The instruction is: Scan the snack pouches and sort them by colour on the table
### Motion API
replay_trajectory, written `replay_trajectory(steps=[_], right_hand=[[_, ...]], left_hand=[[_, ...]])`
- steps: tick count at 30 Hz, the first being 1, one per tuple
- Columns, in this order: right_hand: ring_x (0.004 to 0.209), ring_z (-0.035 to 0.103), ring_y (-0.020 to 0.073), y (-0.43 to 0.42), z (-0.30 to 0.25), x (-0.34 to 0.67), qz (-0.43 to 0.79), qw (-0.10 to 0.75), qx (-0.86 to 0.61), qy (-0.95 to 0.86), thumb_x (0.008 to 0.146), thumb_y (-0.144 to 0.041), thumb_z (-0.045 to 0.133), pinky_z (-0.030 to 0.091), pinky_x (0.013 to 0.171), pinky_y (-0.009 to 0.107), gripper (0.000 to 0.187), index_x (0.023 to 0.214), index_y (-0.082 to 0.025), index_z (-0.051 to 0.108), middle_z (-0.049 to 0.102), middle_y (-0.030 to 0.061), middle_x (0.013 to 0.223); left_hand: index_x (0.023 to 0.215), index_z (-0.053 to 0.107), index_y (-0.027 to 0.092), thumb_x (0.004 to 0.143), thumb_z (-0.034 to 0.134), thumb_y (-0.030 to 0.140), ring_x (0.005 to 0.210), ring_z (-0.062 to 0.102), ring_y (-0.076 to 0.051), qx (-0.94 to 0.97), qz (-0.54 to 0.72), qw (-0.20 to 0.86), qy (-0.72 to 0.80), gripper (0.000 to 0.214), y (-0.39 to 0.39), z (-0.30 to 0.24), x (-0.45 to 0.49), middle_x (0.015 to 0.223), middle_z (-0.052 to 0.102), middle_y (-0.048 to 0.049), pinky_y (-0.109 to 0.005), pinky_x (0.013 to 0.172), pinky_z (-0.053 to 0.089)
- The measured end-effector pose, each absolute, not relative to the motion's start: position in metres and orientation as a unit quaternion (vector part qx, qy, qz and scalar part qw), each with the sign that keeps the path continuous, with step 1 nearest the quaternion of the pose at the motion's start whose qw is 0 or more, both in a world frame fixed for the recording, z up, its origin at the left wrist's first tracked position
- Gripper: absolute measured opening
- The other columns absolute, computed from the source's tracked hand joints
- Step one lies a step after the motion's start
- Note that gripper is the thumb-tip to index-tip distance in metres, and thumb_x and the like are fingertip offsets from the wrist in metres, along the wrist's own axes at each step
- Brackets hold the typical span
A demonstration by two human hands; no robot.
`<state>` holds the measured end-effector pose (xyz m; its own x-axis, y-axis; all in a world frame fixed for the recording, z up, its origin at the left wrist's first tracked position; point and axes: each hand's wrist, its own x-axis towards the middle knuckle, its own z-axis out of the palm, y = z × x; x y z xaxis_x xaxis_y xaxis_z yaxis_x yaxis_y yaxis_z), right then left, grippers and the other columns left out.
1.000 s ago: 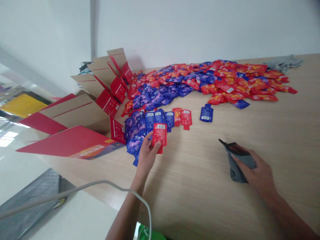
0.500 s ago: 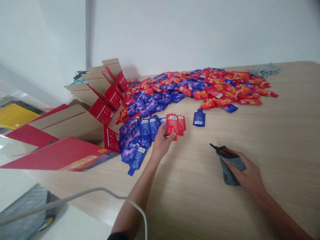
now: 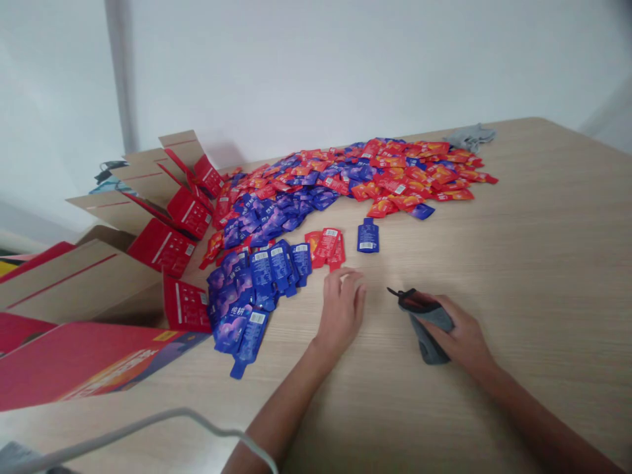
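My right hand (image 3: 467,336) grips a small grey fabric pouch (image 3: 428,339) whose dark mouth and short black cord face up and left. Empty, with loosely bent fingers, my left hand (image 3: 340,306) hovers over the table just below a few red sachets (image 3: 329,243). These sachets lie overlapped, one with its barcode up. Beside them, to the left, several blue-purple sachets (image 3: 261,273) are laid out in overlapping rows. A single blue sachet (image 3: 368,237) lies apart, up and right of my left hand.
A long heap of mixed red and blue sachets (image 3: 395,171) runs along the back of the table. Open red cardboard boxes (image 3: 168,243) line the left side, flaps raised. A grey cloth (image 3: 471,137) lies at the back right. A pale cable (image 3: 182,412) crosses the lower left.
My left hand has let go of the red sachet, which now lies with the other red ones, and has drawn back toward me. The view has shifted right. The pouch stays in my right hand.
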<state>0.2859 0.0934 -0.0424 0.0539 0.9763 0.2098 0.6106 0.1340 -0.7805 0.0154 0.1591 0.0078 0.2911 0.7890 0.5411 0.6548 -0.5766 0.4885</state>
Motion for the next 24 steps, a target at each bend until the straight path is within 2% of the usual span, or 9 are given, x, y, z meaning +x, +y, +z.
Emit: replay_trajectory(steps=[3, 6, 8, 10, 12, 14, 19, 22, 24], right_hand=[[0.115, 0.073, 0.0304, 0.094, -0.042, 0.287, 0.234, 0.360, -0.584, -0.689, 0.089, -0.043, 0.069, 0.058, 0.099, 0.048, 0.042, 0.128, -0.028, 0.068, 0.076, 0.0074, 0.125], [0.115, 0.073, 0.0296, 0.095, -0.042, 0.289, 0.221, 0.336, -0.561, -0.723, 0.086, -0.037, 0.069, 0.059, 0.098, 0.048, 0.042, 0.127, -0.029, 0.070, 0.077, 0.0067, 0.125], [0.115, 0.073, 0.0293, 0.096, -0.042, 0.289, 0.213, 0.331, -0.553, -0.734, 0.085, -0.035, 0.069, 0.059, 0.098, 0.048, 0.042, 0.127, -0.030, 0.071, 0.077, 0.0064, 0.125], [0.114, 0.074, 0.0297, 0.097, -0.042, 0.288, 0.206, 0.330, -0.551, -0.738, 0.085, -0.036, 0.069, 0.060, 0.097, 0.048, 0.043, 0.127, -0.030, 0.071, 0.077, 0.0063, 0.124], [0.113, 0.074, 0.0307, 0.099, -0.042, 0.287, 0.200, 0.329, -0.552, -0.740, 0.085, -0.038, 0.070, 0.061, 0.095, 0.049, 0.042, 0.126, -0.031, 0.071, 0.077, 0.0063, 0.123], [0.111, 0.075, 0.0316, 0.100, -0.043, 0.285, 0.192, 0.328, -0.549, -0.744, 0.085, -0.039, 0.070, 0.062, 0.093, 0.050, 0.041, 0.126, -0.032, 0.071, 0.078, 0.0063, 0.122], [0.106, 0.076, 0.0333, 0.103, -0.046, 0.283, 0.171, 0.337, -0.542, -0.750, 0.086, -0.037, 0.069, 0.065, 0.087, 0.054, 0.039, 0.125, -0.035, 0.068, 0.079, 0.0043, 0.119], [0.105, 0.077, 0.0344, 0.104, -0.048, 0.283, 0.165, 0.346, -0.535, -0.753, 0.084, -0.035, 0.068, 0.066, 0.085, 0.055, 0.042, 0.127, -0.038, 0.066, 0.078, 0.0038, 0.119], [0.106, 0.077, 0.0349, 0.104, -0.048, 0.282, 0.160, 0.347, -0.538, -0.751, 0.084, -0.035, 0.068, 0.066, 0.085, 0.055, 0.043, 0.127, -0.038, 0.066, 0.078, 0.0038, 0.119]], left_hand=[[0.116, 0.063, 0.017, 0.109, 0.047, 0.031, 0.110, 0.063, -0.024, 0.862, 0.312, 0.069, 0.394, 0.022, 0.188, 0.020, 0.050, 0.110, 0.066, -0.0122, -0.039, 0.099, 0.052], [0.119, 0.063, 0.016, 0.111, 0.040, 0.031, 0.106, 0.066, -0.023, 0.881, 0.190, 0.054, 0.431, 0.028, 0.252, 0.023, 0.076, 0.111, 0.067, -0.0115, -0.035, 0.096, 0.052], [0.123, 0.063, 0.011, 0.108, 0.046, 0.025, 0.117, 0.063, -0.028, 0.876, 0.172, 0.045, 0.448, 0.026, 0.298, 0.021, 0.091, 0.120, 0.066, -0.0180, -0.040, 0.102, 0.049], [0.136, 0.057, 0.007, 0.105, 0.051, 0.021, 0.134, 0.053, -0.032, 0.873, 0.166, 0.035, 0.458, 0.034, 0.336, 0.018, 0.104, 0.139, 0.058, -0.0239, -0.044, 0.112, 0.043], [0.147, 0.049, 0.006, 0.106, 0.050, 0.021, 0.146, 0.041, -0.031, 0.871, 0.169, 0.027, 0.461, 0.043, 0.364, 0.015, 0.119, 0.153, 0.048, -0.0246, -0.044, 0.120, 0.035], [0.151, 0.046, 0.008, 0.109, 0.047, 0.023, 0.149, 0.038, -0.028, 0.869, 0.170, 0.027, 0.465, 0.045, 0.383, 0.013, 0.134, 0.156, 0.046, -0.0229, -0.042, 0.122, 0.032], [0.133, 0.062, 0.009, 0.107, 0.057, 0.036, 0.133, 0.056, -0.029, 0.845, 0.158, 0.053, 0.509, 0.039, 0.409, 0.006, 0.161, 0.137, 0.062, -0.0196, -0.045, 0.112, 0.047], [0.131, 0.063, 0.015, 0.103, 0.065, 0.042, 0.123, 0.063, -0.028, 0.827, 0.153, 0.070, 0.537, 0.039, 0.419, 0.005, 0.166, 0.136, 0.063, -0.0131, -0.050, 0.103, 0.054], [0.133, 0.062, 0.017, 0.102, 0.067, 0.041, 0.117, 0.065, -0.026, 0.822, 0.147, 0.083, 0.544, 0.039, 0.424, 0.008, 0.168, 0.135, 0.063, -0.0113, -0.049, 0.099, 0.057]])
